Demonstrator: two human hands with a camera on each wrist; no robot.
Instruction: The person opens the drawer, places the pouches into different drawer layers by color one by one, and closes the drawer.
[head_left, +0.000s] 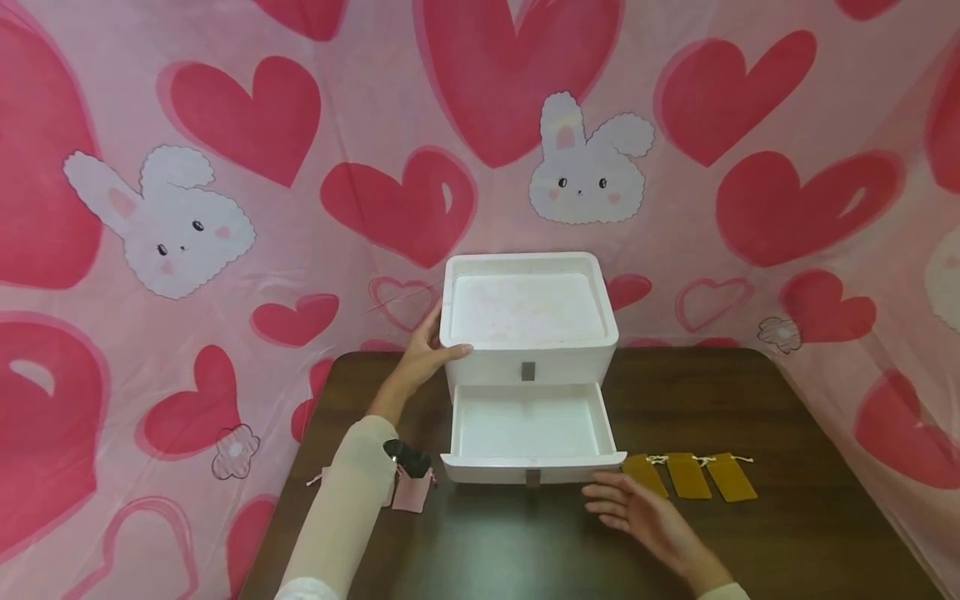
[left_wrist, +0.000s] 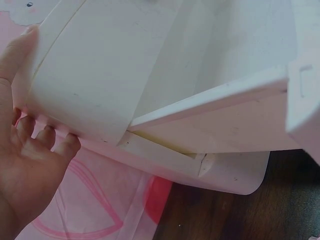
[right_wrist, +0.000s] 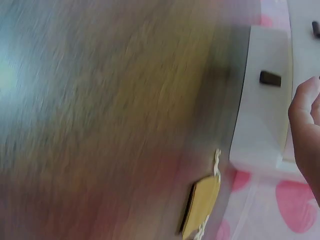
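Observation:
A white two-drawer unit [head_left: 487, 364] stands on the table with its lower drawer [head_left: 480, 472] pulled out and its upper one closed. The inside of the lower drawer looks bare in the head view. My left hand [head_left: 420, 362] holds the unit's left side, thumb over the top front edge; the left wrist view shows the fingertips [left_wrist: 70, 145] bent against its side. Just off the drawer's front right corner is my right hand [head_left: 645, 510], fingers extended and holding nothing. Close by it lie mustard-yellow drawstring pouches [head_left: 688, 477].
Pink drawstring pouches [head_left: 410, 493] lie left of the unit, partly hidden by my left forearm [head_left: 337, 500]. The dark wooden table [head_left: 750, 550] backs onto a pink cloth [head_left: 510, 208] printed with hearts and rabbits.

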